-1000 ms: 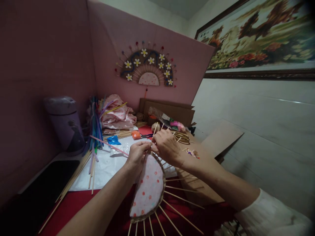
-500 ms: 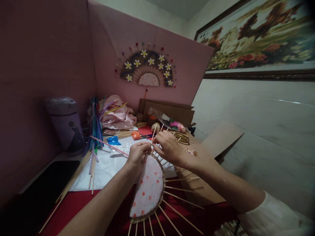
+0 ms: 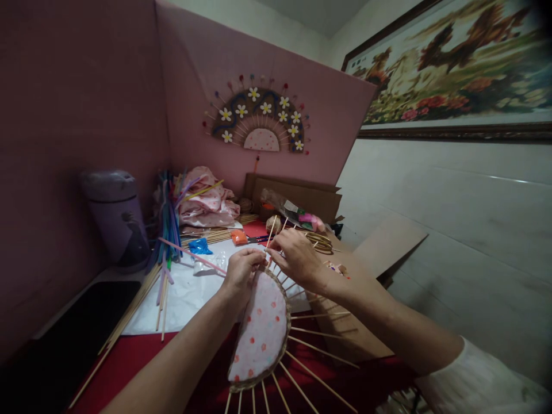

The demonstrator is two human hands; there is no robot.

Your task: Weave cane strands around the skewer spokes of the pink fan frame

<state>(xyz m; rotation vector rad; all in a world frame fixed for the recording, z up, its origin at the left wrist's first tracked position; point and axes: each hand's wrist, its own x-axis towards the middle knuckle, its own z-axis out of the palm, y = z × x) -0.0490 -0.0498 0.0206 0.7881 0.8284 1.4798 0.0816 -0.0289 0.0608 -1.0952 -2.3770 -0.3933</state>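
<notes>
A half-round fan base in pale pink cloth with red dots is held tilted over the table's front edge. Twine runs along its curved rim, and thin wooden sticks fan out from that rim. My left hand is closed on the base's upper corner, thumb and forefinger pinched there. Beside it, my right hand has thumb and fingers together at the foot of the topmost wooden stick, where it meets the rim. My fingers hide the exact point of contact.
A finished flowered fan hangs on the pink board. Pipe cleaners, a purple cup, bundled sticks and a black tablet-like slab lie left. Blue and orange packets, a twine ball and cardboard stand behind.
Almost nothing differs. Both hands keep their places on the fan base, with only a slight shift of the right fingers at the topmost stick.
</notes>
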